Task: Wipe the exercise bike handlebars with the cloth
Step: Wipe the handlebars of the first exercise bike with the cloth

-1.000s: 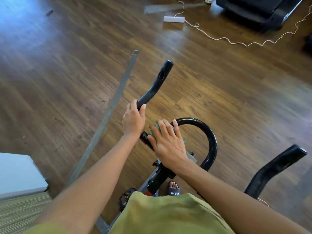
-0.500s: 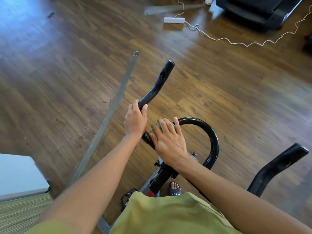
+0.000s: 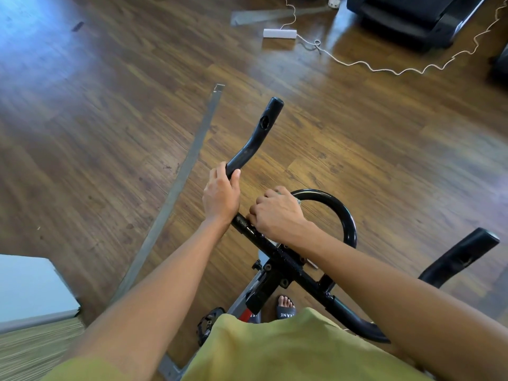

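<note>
The black exercise bike handlebars (image 3: 291, 265) cross the lower middle of the head view, with a left horn (image 3: 261, 133) rising away from me, a curved loop (image 3: 343, 213) in the middle and a right horn (image 3: 461, 254). My left hand (image 3: 221, 195) grips the base of the left horn. Beside it my right hand (image 3: 277, 213) is curled over the bar where the loop begins. Only a sliver of green cloth (image 3: 298, 200) shows past its knuckles; the remainder is hidden under the hand.
Wooden floor lies all around. A long metal strip (image 3: 176, 193) runs diagonally left of the bike. A white cord (image 3: 384, 68) and power strip (image 3: 280, 33) lie ahead, near a black machine (image 3: 412, 15) at top right. My sandalled foot (image 3: 286, 306) is below the stem.
My right hand has gone from lying flat over the green cloth to curling round the bar, and more of the crossbar shows. My left hand stays on the left horn.
</note>
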